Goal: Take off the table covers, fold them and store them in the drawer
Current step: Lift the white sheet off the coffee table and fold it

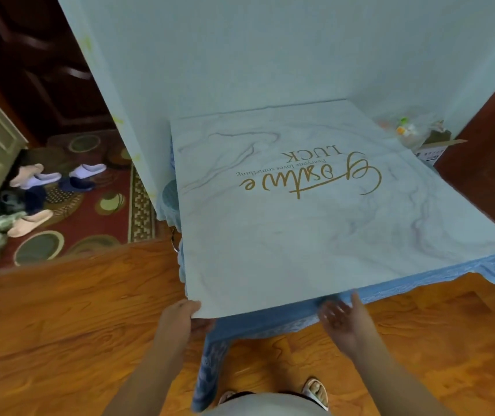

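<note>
A small table stands against the pale wall, dressed in two layers: a marbled top cover printed with gold lettering, and under it a blue cloth whose edge hangs down past the table's near side. The left hand pinches the near left corner of the top cover, thumb above and fingers beneath, lifting that corner just off the table. The right hand is open with fingers spread, holding nothing, just below the table's near edge and close to the blue cloth.

The step in hand looks like peeling off the top cover. To do it well, the right hand should take the near edge further right, so both hands lift evenly and the sheet comes away flat rather than dragging the blue cloth with it. A clear bag sits by the table's far right corner; pulling toward the body, not sideways, should keep the cover from catching it. No drawer is in view.
</note>
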